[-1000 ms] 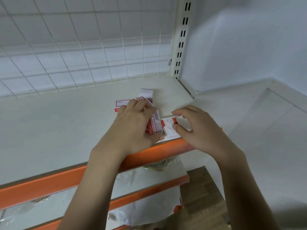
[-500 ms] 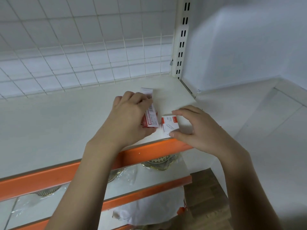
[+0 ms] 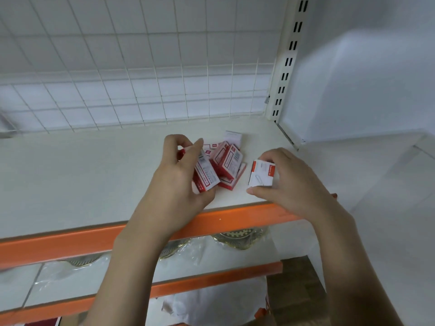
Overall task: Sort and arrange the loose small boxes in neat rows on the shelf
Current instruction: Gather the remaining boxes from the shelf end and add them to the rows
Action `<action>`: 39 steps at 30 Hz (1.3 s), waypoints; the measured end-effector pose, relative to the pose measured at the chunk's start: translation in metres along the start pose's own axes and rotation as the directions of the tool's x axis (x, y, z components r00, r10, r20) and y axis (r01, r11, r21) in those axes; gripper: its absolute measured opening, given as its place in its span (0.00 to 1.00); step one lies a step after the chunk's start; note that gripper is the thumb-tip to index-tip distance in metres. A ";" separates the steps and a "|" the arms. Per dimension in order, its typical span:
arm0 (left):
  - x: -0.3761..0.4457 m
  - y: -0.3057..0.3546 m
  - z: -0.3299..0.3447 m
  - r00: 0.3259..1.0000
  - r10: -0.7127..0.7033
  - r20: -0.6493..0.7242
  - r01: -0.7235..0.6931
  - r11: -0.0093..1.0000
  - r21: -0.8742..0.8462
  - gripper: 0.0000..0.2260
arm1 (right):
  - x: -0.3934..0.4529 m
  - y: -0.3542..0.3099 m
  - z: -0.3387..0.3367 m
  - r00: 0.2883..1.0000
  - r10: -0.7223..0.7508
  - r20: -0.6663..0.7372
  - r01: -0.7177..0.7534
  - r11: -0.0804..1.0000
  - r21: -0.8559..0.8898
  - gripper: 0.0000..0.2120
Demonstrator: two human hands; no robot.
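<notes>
Both my bare forearms reach up and forward from the bottom of the view. My left hand (image 3: 179, 175) is tipped on its side, fingers curled over the top and thumb underneath, pinching a small red-and-white box (image 3: 204, 173). My right hand (image 3: 288, 182) is palm-down, fingertips and thumb clamped around a white box with a red end (image 3: 261, 173).

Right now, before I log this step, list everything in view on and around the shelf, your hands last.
Loose small boxes: several, exact count unclear, red and white, jumbled mid-shelf between the hands.
Box in left hand: one, red and white.
Box in right hand: one, white with a red edge.
Shelf: one, white with an orange front edge.
Wire grid: one, white, behind the shelf.
Slotted upright: one, cream, right rear.
Lower shelves: orange-edged, holding plastic-wrapped items.
Left hand: grips its box.
Right hand: pinches its box.
</notes>
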State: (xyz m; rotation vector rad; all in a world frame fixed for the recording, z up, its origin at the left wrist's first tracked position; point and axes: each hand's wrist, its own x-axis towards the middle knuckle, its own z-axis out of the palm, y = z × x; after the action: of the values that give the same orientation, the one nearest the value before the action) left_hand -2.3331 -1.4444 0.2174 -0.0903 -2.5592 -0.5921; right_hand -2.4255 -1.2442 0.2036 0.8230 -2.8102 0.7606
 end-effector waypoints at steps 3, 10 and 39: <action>-0.005 -0.014 -0.004 1.000 -0.015 -0.013 0.015 1.000 -0.007 0.33 | 0.006 -0.016 0.000 0.998 -0.035 -0.055 0.036 0.999 0.001 0.27; -0.020 -0.058 -0.029 0.995 -0.088 -0.050 0.085 0.994 -0.064 0.34 | 0.023 -0.072 0.017 0.995 -0.101 -0.021 0.102 0.990 0.102 0.26; -0.112 -0.285 -0.212 0.983 -0.181 -0.018 0.173 0.962 -0.212 0.28 | 0.056 -0.356 0.166 0.979 -0.187 0.086 0.167 0.965 0.202 0.29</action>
State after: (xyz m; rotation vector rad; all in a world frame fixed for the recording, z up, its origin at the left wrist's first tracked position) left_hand -2.1874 -1.7872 0.2144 0.0780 -2.4771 -0.9226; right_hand -2.2781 -1.6120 0.2279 1.1602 -2.7317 0.9997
